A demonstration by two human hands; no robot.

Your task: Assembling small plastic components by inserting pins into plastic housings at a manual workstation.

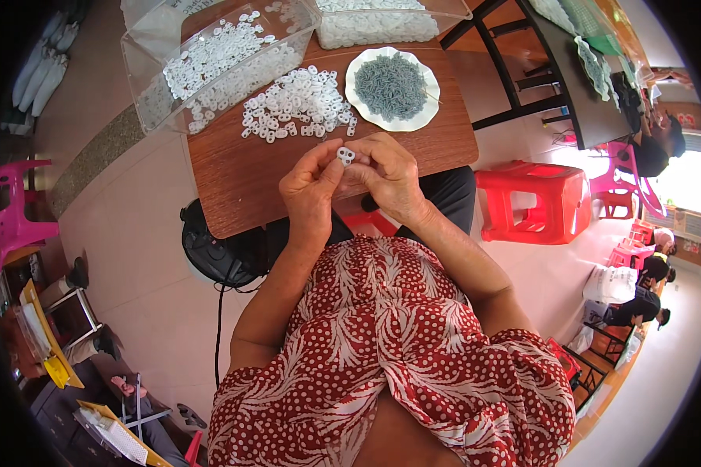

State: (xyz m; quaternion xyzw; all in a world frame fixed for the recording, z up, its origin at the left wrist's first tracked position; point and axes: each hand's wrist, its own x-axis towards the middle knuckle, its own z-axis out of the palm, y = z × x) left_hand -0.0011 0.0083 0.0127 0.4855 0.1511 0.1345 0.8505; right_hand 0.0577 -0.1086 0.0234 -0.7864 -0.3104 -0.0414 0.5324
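Between the fingertips of both hands is a small white plastic piece [346, 156] with round holes in it. My left hand [313, 180] pinches it from the left. On its other side, the thumb and fingers of my right hand [388, 173] close on the same piece. Just beyond my hands, a loose heap of similar white pieces [297, 103] lies on the brown wooden table [249, 183]. To the right of the heap stands a white scalloped plate [397, 122] piled with small grey-green rod-like parts [391, 84].
Clear plastic bins of white pieces [218, 58] stand along the table's far side. A red stool [533, 201] is on the floor to the right, and a dark table [572, 74] beyond it. A black bag [214, 245] sits lower left. Other people work far right.
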